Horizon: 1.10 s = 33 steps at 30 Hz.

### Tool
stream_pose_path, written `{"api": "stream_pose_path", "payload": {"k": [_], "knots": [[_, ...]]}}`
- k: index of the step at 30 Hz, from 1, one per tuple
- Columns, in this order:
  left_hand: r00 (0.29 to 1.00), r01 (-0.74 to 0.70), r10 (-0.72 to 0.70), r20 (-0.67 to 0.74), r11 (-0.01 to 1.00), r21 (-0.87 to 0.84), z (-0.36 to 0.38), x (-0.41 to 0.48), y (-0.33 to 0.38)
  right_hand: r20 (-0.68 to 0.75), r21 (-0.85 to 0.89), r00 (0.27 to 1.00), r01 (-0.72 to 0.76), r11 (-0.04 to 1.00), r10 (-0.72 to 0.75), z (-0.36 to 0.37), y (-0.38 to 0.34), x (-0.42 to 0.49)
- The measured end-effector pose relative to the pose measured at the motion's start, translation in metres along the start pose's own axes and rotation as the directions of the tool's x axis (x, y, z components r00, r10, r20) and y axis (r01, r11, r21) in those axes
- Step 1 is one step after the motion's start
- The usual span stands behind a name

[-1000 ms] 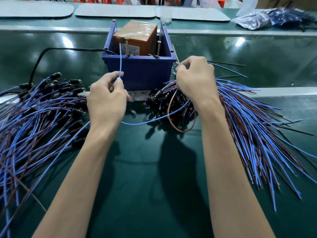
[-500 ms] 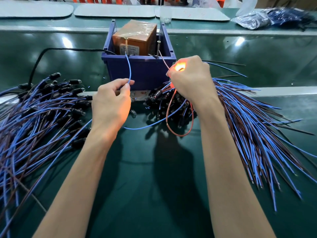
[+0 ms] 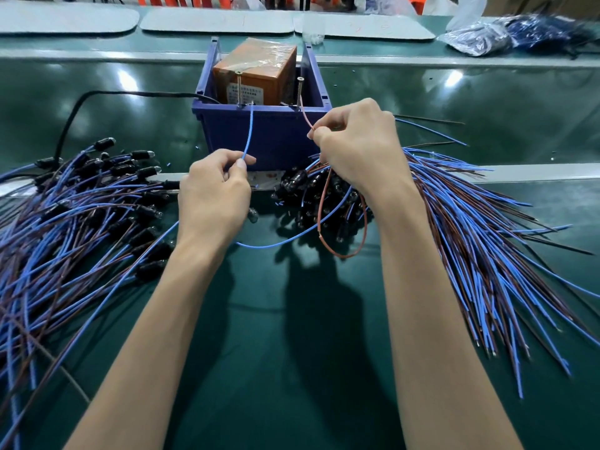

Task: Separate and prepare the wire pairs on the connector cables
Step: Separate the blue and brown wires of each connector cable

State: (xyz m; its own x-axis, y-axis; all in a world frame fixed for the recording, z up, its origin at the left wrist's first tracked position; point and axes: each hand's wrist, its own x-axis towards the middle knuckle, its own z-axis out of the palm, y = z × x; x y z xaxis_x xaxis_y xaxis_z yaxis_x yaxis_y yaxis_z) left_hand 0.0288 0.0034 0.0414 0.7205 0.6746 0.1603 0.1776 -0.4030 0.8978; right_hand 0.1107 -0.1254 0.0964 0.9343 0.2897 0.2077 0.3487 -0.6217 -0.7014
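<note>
- Two wires of one cable now stand apart in a V. The blue wire (image 3: 248,134) rises from the left hand (image 3: 212,196) and the brown wire (image 3: 305,115) from the right hand (image 3: 357,147), both reaching toward the blue bin (image 3: 259,144).
- Half a second ago an orange glow showed among the right hand's fingers; that glow is gone now.
- A second ago only the blue wire stood up, with the right hand bunched over the heap. Since then the brown wire has been drawn out and raised.
- The pair looks properly separated. The brief glow suggests that the ends met the screws and a lamp lit, so this cable is probably close to done.
- Thumb and forefinger of the left hand pinch the blue wire low down. Its free end sits just beside the left screw (image 3: 239,89); whether they touch, I cannot tell.
- Curled fingers of the right hand pinch the brown wire, whose tip lies close by the right screw (image 3: 298,90).
- Below both grips the wires sag in loops onto the green mat (image 3: 276,352) and run back toward the black connectors (image 3: 302,186) under the right hand. Which connector is theirs is hidden.
- More cables lie in the left pile (image 3: 65,222) and the right pile (image 3: 487,238).
</note>
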Motion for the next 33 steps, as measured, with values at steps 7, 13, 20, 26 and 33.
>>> {"api": "stream_pose_path", "payload": {"k": [7,13,20,26,33], "knots": [[0.994,0.054,-0.056,-0.093,0.998,-0.024,-0.004,0.003,-0.001,0.010,-0.009,1.000,-0.029,1.000,0.029,0.001,0.000,0.003],[0.988,0.097,-0.100,-0.116,0.995,-0.037,-0.005,0.003,0.000,0.010,-0.010,0.999,-0.033,0.999,0.033,0.001,0.000,0.003],[0.987,0.106,-0.112,-0.115,0.993,-0.052,-0.006,0.002,0.002,0.022,-0.002,0.999,-0.036,0.999,0.036,0.001,-0.001,0.002],[0.991,0.103,-0.109,-0.081,0.992,-0.075,-0.005,0.000,0.005,0.008,-0.005,1.000,-0.028,1.000,0.028,-0.002,-0.002,0.000],[0.966,0.158,-0.082,0.243,0.937,-0.311,-0.002,-0.011,0.026,0.094,0.015,0.986,0.135,0.991,-0.136,-0.014,-0.007,-0.005]]}}
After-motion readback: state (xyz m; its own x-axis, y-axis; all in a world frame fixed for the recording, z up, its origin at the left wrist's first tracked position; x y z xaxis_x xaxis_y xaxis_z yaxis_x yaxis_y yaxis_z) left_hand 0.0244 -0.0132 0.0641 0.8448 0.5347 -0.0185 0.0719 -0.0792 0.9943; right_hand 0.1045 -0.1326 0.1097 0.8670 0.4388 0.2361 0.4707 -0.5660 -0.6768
